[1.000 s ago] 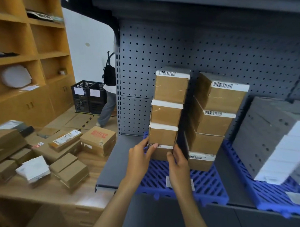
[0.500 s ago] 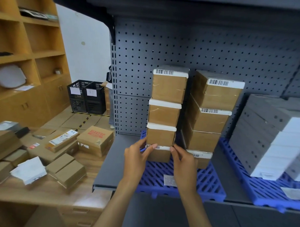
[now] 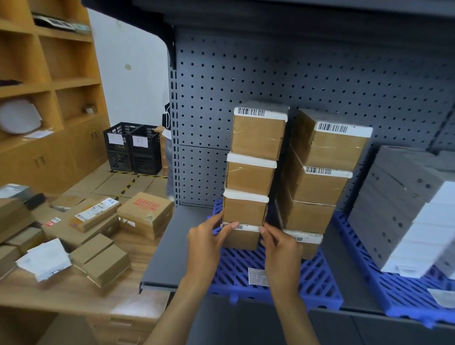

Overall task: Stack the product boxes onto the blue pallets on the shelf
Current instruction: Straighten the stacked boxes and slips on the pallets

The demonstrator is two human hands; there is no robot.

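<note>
Four-high left stack (image 3: 252, 173) stands on pallet (image 3: 310, 281), second stack (image 3: 321, 183) just beside. Left stack's bottom box (image 3: 242, 240) gripped both sides: left hand (image 3: 207, 240) curled round left edge, right hand (image 3: 280, 247) pinching right top corner.

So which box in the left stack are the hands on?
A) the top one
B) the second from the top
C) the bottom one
C: the left hand and right hand grip the bottom box, which sits on the pallet.
</note>
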